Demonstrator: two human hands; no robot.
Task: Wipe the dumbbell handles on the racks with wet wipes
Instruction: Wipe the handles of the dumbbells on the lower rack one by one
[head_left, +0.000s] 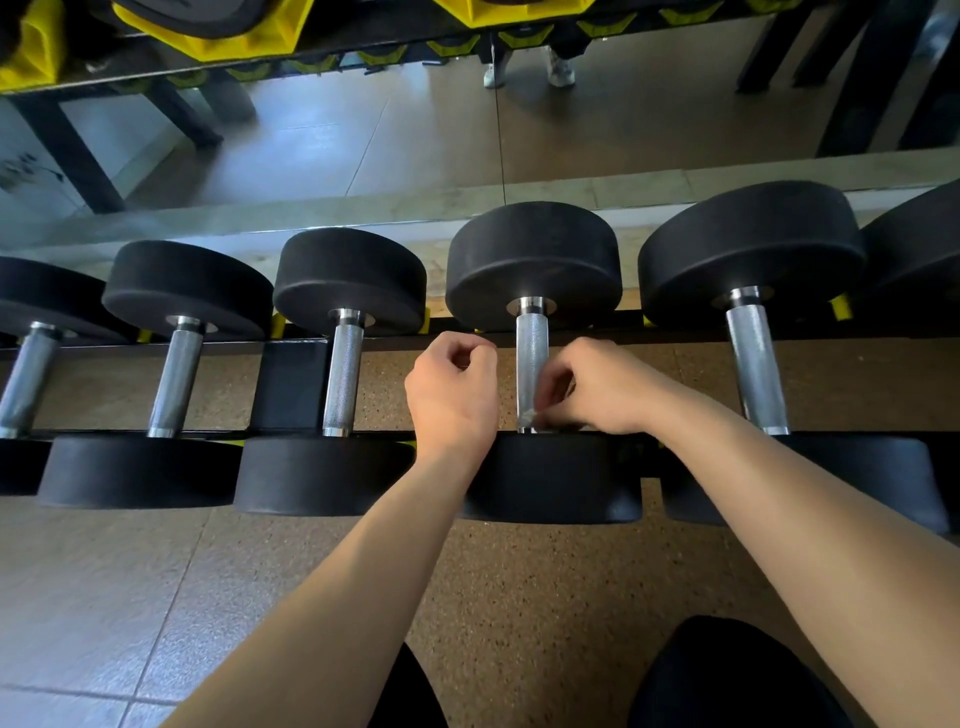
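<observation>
Left hand (452, 389): forearm stretched forward, back of the hand up, fingers (470, 358) curled into a loose fist just left of the handle, nothing visible in them. Right hand (602, 389): forearm reaching in from the right, wrist bent inward, my fingers (551, 385) bunched and pinching a small pale wet wipe (530, 415) against the near end of the dumbbell handle (531, 353). Handle: bright knurled steel, running away from me between two round black heads, with the near head partly under my wrists. The dumbbell lies on a low black rack (291, 384), fourth in a row of similar dumbbells, above a speckled brown floor (519, 571). The wipe is mostly hidden by my fingertips.
</observation>
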